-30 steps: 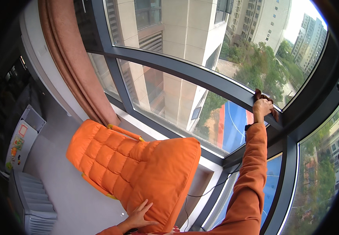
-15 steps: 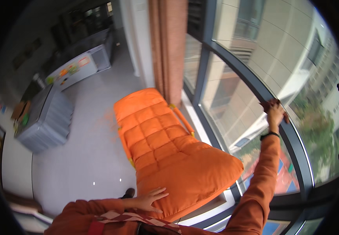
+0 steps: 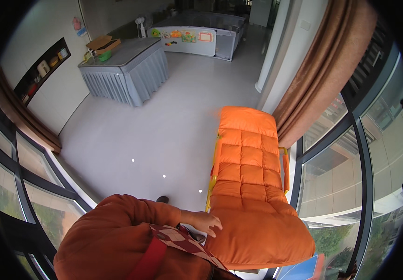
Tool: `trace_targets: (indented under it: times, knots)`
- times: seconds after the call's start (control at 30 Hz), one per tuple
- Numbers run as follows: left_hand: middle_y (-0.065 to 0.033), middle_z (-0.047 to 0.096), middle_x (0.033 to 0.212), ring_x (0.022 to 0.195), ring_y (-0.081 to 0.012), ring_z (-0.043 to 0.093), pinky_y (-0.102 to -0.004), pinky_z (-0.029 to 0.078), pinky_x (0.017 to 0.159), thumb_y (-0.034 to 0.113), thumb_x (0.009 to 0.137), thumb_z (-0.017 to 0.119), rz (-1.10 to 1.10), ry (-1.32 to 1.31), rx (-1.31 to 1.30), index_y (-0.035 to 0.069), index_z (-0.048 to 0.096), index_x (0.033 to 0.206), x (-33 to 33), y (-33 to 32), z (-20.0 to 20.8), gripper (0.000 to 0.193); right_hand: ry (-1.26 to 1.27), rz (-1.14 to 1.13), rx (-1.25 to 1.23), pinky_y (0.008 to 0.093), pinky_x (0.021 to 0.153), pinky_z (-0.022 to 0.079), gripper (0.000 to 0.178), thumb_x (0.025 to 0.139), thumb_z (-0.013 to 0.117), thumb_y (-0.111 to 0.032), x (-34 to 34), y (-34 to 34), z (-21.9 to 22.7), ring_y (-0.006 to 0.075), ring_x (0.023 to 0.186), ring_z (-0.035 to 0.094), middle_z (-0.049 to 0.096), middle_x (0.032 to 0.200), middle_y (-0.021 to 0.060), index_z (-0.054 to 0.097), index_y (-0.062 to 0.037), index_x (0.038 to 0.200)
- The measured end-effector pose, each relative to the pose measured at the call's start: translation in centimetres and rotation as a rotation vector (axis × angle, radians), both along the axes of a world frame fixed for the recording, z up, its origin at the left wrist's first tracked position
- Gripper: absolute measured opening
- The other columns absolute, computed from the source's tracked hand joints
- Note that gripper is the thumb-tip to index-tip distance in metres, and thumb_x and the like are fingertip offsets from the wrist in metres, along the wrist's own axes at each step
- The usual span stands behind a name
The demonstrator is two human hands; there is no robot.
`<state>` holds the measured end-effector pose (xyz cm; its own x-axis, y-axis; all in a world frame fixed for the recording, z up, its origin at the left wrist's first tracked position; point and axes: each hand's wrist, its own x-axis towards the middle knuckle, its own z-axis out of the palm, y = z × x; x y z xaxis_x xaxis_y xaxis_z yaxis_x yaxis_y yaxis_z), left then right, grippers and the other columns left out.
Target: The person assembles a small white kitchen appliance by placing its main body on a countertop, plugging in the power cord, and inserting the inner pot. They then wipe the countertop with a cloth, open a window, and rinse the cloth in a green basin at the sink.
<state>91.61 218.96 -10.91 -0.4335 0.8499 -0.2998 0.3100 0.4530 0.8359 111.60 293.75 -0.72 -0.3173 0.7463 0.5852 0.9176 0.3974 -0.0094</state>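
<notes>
My left hand [image 3: 206, 221] rests on the near left edge of a padded orange lounge chair [image 3: 252, 177], its fingers loosely bent and apart, with nothing held. The chair is laid out flat, quilted in squares, with yellow frame parts along its sides and an orange armrest on the right. At the lower right rim, by the window, a small dark reddish-brown piece of cloth [image 3: 349, 273] just shows. My right hand itself is out of the picture.
Large dark-framed windows [image 3: 357, 154] run close along the chair's right side, with a brown curtain [image 3: 327, 70] beyond. A skirted grey table [image 3: 127, 70] carries an open cardboard box [image 3: 103, 44]. Farther back stands a low white panel [image 3: 187, 42] with colourful pictures.
My view has swung left, bringing in the left wall and windows. The right hand, earlier on the window frame with dark cloth, has left the picture. My left hand stays on the chair.
</notes>
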Motion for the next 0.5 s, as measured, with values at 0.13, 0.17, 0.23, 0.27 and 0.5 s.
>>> trace_targets:
  times: [0.13, 0.17, 0.23, 0.27, 0.5]
  knots:
    - [-0.0112, 0.052, 0.122, 0.096, -0.0226, 0.06, -0.0346, 0.046, 0.085, 0.036, 0.085, 0.062, 0.143, 0.011, 0.069, 0.002, 0.053, 0.119, -4.0, -6.5, 0.0, 0.049, 0.142, 0.187, -0.059, 0.0529, 0.095, 0.035, 0.055, 0.087, 0.055, -0.041, -0.6, -13.1, 3.0, 0.0353, 0.116, 0.045, 0.046, 0.131, 0.0146, 0.042, -0.0167, 0.135]
    - [-0.0117, 0.053, 0.121, 0.097, -0.0223, 0.06, -0.0347, 0.046, 0.084, 0.036, 0.085, 0.061, 0.18, -0.004, 0.077, 0.002, 0.054, 0.118, -5.1, -8.4, -0.1, 0.048, 0.165, 0.256, -0.093, 0.0518, 0.094, 0.036, 0.054, 0.087, 0.055, -0.04, -2.0, -16.8, 3.7, 0.0345, 0.115, 0.046, 0.047, 0.129, 0.0144, 0.043, -0.0159, 0.134]
    - [-0.0119, 0.054, 0.119, 0.097, -0.0229, 0.06, -0.0352, 0.046, 0.084, 0.037, 0.085, 0.061, 0.224, 0.003, 0.121, 0.003, 0.056, 0.116, -7.0, -12.4, -0.4, 0.046, 0.194, 0.407, -0.196, 0.0496, 0.092, 0.038, 0.052, 0.088, 0.054, -0.038, -5.3, -24.3, 5.1, 0.0327, 0.112, 0.048, 0.049, 0.126, 0.014, 0.044, -0.0144, 0.133]
    - [-0.0117, 0.054, 0.118, 0.098, -0.0232, 0.06, -0.0353, 0.046, 0.084, 0.037, 0.085, 0.061, 0.237, 0.001, 0.141, 0.003, 0.057, 0.115, -8.1, -14.8, -0.8, 0.045, 0.205, 0.48, -0.261, 0.0485, 0.091, 0.039, 0.051, 0.088, 0.053, -0.037, -7.2, -28.2, 5.5, 0.0319, 0.111, 0.049, 0.05, 0.125, 0.0137, 0.044, -0.0137, 0.132]
    - [-0.0121, 0.057, 0.109, 0.097, -0.0265, 0.058, -0.0376, 0.045, 0.083, 0.037, 0.083, 0.061, 0.342, 0.033, 0.065, 0.007, 0.061, 0.108, -12.2, -34.0, -3.3, 0.039, 0.178, 0.923, -0.82, 0.0409, 0.085, 0.045, 0.044, 0.091, 0.05, -0.031, -22.7, -52.4, 6.6, 0.0257, 0.101, 0.056, 0.057, 0.115, 0.0122, 0.048, -0.0084, 0.128]
